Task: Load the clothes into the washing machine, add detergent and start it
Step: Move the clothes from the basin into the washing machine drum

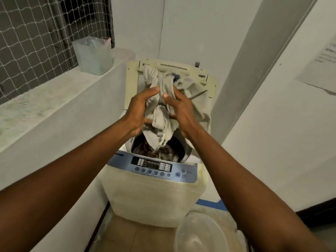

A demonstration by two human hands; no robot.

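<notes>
White walls close in a narrow laundry corner, with a netted window (32,33) above a concrete ledge (54,99) carrying a plastic bag (94,55). Below stands a top-loading washing machine (154,197), its lid (209,84) raised. Both hands are closed on a bunched beige garment (161,113) held over the open drum (174,148): the left hand (140,110) grips its left side, the right hand (181,110) its right. Dark clothes (145,150) lie inside the drum. A clear basin (201,233) sits on the floor.

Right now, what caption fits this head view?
Both hands, left and right, hold crumpled beige clothes above the open cream top-loading washing machine.
</notes>
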